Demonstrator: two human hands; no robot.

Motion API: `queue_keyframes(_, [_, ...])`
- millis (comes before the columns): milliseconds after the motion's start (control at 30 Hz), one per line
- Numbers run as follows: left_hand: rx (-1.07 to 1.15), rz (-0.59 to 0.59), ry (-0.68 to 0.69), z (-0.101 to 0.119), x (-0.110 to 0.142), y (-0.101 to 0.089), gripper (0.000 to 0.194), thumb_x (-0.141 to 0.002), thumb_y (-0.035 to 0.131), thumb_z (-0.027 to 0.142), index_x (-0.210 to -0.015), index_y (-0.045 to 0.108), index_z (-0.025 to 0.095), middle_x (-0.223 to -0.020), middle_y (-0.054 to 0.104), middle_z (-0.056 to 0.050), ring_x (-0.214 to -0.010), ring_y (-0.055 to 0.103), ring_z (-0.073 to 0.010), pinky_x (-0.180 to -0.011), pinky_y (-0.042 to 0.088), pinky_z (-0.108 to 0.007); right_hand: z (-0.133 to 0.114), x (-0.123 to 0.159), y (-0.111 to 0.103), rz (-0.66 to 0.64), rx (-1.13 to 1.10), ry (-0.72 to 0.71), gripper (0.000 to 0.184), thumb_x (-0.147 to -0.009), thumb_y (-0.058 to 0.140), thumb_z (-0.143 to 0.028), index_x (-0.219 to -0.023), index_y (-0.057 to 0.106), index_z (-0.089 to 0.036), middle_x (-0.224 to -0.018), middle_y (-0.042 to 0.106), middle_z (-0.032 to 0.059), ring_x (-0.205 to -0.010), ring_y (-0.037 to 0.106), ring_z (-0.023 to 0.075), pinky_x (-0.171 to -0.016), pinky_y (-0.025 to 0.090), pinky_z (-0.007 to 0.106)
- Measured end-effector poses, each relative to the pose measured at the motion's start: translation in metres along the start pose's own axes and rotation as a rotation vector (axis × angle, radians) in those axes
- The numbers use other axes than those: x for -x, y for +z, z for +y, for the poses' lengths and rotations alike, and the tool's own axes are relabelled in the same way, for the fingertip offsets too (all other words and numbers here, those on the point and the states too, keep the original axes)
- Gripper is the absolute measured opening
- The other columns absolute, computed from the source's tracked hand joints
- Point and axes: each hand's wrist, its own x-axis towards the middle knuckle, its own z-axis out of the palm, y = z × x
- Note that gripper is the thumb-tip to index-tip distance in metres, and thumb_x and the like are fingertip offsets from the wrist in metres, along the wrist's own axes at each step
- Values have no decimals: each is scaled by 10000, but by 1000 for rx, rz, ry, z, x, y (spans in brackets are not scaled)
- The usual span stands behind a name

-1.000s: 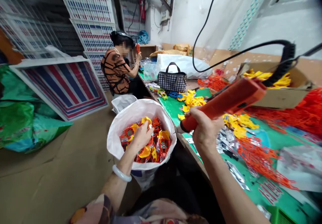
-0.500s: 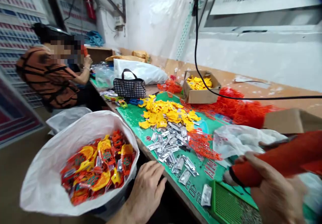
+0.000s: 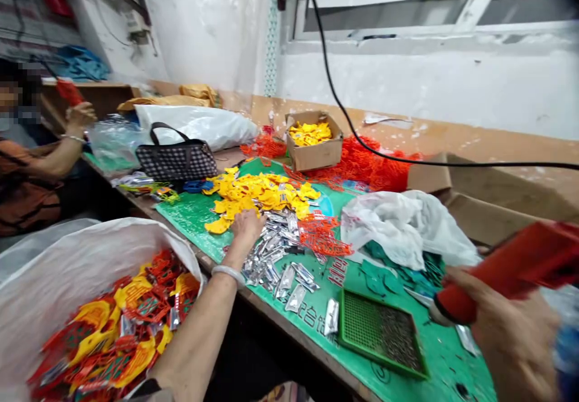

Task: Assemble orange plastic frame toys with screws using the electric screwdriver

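Note:
My left hand (image 3: 248, 226) reaches over the green-topped table, at the edge where a heap of yellow plastic parts (image 3: 260, 192) meets a pile of silver pieces (image 3: 275, 242). Its fingertips are partly hidden among the parts, so whether they grip one does not show. At the right, my right hand (image 3: 506, 323) is wrapped round a red electric screwdriver (image 3: 511, 269), its tip pointing left. Left of that tip lies a green tray (image 3: 348, 323) holding many small screws (image 3: 398, 336). Beside my left forearm stands a white sack (image 3: 149, 233) of assembled red-and-yellow pieces (image 3: 131, 317).
Orange-red plastic parts (image 3: 321, 234) lie beyond the silver pile. Behind are a cardboard box (image 3: 316, 156) of yellow parts, a checked bag (image 3: 178, 160) and a crumpled white plastic bag (image 3: 402, 221). A black cable (image 3: 335, 100) hangs across. A co-worker (image 3: 27, 173) sits at far left, holding a red tool.
My left hand has left the sack, passed the table edge and reached the yellow and silver parts. The view has swung right. My right hand, still holding the screwdriver, is now above the table's right side.

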Motion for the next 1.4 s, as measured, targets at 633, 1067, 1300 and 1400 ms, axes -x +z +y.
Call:
queue_keyframes(633, [371,27,416,0,94,7,365,-893,418,395,-935,704,174,-739,732,-33,-672,658,-211,-613,495,-266,6,29,52,-525,419,-813,238,-886,546,-201,-1113,618,-196,-1044,632,108,-1001,585,259,-903,488,436])
queue_keyframes(1067, [261,-137,763,5,113,24,161,-864,581,293,-921,712,217,-934,748,-77,-929,649,-258,-833,505,-366,27,21,136,-925,706,-573,227,-923,575,-268,-1126,627,-181,-1230,598,100,-1115,574,251,-918,498,457])
queue_keyframes(1300, [605,-19,649,18,123,28,243,-888,538,322,-950,721,174,-984,755,-118,-973,664,-278,-884,507,-411,25,18,129,-976,441,-346,239,-943,555,-348,-1023,623,-133,-962,663,46,-823,649,157,-735,554,337])
queue_keyframes(1400, [789,-209,498,27,128,27,255,-872,558,355,-965,718,180,-1010,754,-104,-974,679,-261,-890,511,-393,19,20,121,-1019,278,-262,289,-965,442,-333,-804,580,-137,-674,611,-3,-580,579,111,-554,490,244])
